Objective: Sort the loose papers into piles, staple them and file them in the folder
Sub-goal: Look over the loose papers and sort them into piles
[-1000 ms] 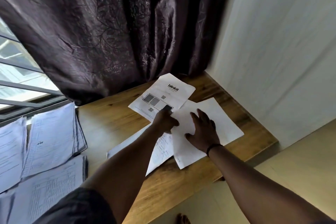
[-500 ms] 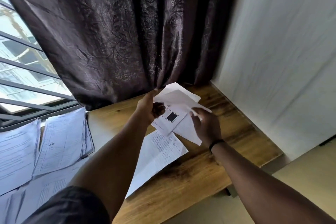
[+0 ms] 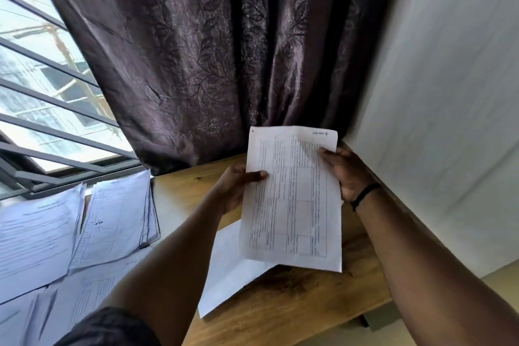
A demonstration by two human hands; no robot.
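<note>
1. Head view, left hand [image 3: 236, 188]: it grips the left edge of a printed sheet [image 3: 292, 199], with the thumb lying across the front of the paper and the other fingers hidden behind it.
2. Head view, right hand [image 3: 346, 174]: it holds the same sheet at its upper right edge, fingertips curled over the front, the palm behind the paper. A dark band [image 3: 365, 195] circles that wrist.
3. The sheet is lifted clear of the wooden table [image 3: 295, 300] and stands nearly upright, facing the camera. It carries a ruled table of small text, too blurred to read. Whether more sheets lie behind it I cannot tell.
4. Under the raised sheet, a white paper [image 3: 230, 270] lies flat on the table near its front edge, partly covered by the left forearm.
5. Toward the table's left end, stacks of printed papers lie side by side: one pile [image 3: 120, 216] just beside the window end, another [image 3: 33, 233] further left, and more sheets [image 3: 70, 306] at the front left.
6. No folder or stapler can be made out.
7. Behind the table's far edge hangs a dark patterned curtain [image 3: 210, 51]; a white wall [image 3: 449, 93] runs along the right edge, and a barred window [image 3: 50, 98] is at the left.
</note>
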